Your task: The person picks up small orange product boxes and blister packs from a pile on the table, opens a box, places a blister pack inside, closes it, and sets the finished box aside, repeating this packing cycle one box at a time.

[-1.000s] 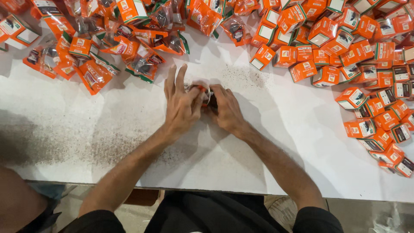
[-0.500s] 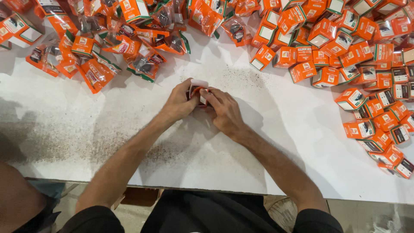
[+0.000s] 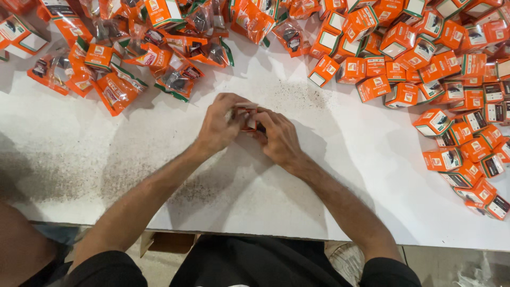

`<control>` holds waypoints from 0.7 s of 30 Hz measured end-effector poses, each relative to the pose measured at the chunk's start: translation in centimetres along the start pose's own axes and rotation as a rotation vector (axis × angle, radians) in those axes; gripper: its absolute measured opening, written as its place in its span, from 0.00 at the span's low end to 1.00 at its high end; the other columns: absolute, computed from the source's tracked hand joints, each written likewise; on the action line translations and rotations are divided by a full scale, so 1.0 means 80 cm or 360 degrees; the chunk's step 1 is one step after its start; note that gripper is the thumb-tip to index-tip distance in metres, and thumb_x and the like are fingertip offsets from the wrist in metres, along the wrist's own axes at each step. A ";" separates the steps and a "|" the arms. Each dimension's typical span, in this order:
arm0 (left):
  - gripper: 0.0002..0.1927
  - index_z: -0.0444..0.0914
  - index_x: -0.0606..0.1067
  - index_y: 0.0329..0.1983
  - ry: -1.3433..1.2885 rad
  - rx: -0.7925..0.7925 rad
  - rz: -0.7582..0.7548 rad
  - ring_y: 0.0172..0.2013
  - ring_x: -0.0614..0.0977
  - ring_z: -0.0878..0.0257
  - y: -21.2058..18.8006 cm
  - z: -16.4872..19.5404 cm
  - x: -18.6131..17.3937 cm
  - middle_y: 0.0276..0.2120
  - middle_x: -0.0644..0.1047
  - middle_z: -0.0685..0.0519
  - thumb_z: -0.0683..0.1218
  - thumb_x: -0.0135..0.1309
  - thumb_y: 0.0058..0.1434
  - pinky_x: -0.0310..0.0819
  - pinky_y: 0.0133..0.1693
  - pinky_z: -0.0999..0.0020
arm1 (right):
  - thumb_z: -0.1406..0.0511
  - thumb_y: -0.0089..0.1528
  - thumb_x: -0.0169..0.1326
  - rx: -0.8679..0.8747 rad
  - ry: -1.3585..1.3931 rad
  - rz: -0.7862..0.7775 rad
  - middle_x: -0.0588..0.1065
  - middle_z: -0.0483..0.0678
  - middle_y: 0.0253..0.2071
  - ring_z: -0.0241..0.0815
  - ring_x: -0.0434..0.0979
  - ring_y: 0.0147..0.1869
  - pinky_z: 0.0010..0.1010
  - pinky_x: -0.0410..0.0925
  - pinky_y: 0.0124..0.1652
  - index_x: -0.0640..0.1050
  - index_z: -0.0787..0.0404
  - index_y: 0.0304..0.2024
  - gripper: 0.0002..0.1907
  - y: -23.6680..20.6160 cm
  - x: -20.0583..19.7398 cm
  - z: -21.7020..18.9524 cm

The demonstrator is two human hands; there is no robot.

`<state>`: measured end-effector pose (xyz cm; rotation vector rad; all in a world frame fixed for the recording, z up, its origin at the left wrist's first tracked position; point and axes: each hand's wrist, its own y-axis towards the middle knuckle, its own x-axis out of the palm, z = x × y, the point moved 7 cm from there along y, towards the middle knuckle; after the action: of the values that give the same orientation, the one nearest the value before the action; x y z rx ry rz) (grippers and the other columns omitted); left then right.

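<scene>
My left hand [image 3: 220, 125] and my right hand [image 3: 277, 137] meet over the middle of the white table [image 3: 223, 191]. Between their fingertips they hold one small orange box [image 3: 247, 118], mostly hidden by the fingers. Both hands have their fingers curled around it. The forearms run back toward the table's near edge.
Several orange plastic pouches [image 3: 114, 90] lie heaped at the back left. A large pile of small orange and white boxes [image 3: 451, 69] fills the back and right side. Dark speckles mark the tabletop. A person's limb [image 3: 16, 250] shows at the lower left.
My left hand's fingers, spread flat a second ago, have curled in around the small box. Both hands stay at the same spot on the table.
</scene>
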<state>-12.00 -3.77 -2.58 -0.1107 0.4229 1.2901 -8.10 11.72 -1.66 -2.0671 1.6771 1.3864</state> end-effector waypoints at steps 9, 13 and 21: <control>0.21 0.34 0.74 0.55 0.0434 0.0815 -0.0092 0.67 0.72 0.42 -0.035 0.047 -0.012 0.65 0.72 0.40 0.36 0.61 0.57 0.72 0.64 0.54 | 0.73 0.55 0.66 0.0200 0.0118 -0.0037 0.79 0.55 0.45 0.54 0.82 0.45 0.41 0.74 0.41 0.61 0.59 0.51 0.30 0.003 0.004 0.011; 0.18 0.36 0.74 0.51 0.0306 0.0766 -0.0018 0.68 0.72 0.43 -0.032 0.040 -0.005 0.64 0.73 0.42 0.34 0.59 0.56 0.74 0.64 0.55 | 0.71 0.57 0.68 0.0187 0.0141 -0.0028 0.79 0.54 0.43 0.53 0.82 0.43 0.40 0.73 0.39 0.61 0.59 0.50 0.30 0.005 0.001 0.008; 0.15 0.37 0.75 0.48 0.0524 0.0886 -0.0093 0.69 0.69 0.42 -0.041 0.037 -0.001 0.67 0.70 0.41 0.34 0.62 0.59 0.73 0.63 0.56 | 0.73 0.54 0.66 0.0188 0.0107 -0.0084 0.78 0.53 0.37 0.54 0.81 0.40 0.42 0.73 0.38 0.63 0.59 0.53 0.31 0.008 0.000 0.012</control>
<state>-8.21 -3.85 -0.31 0.1357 1.0383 1.0571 -9.22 12.06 -1.95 -2.0978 1.6735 1.1845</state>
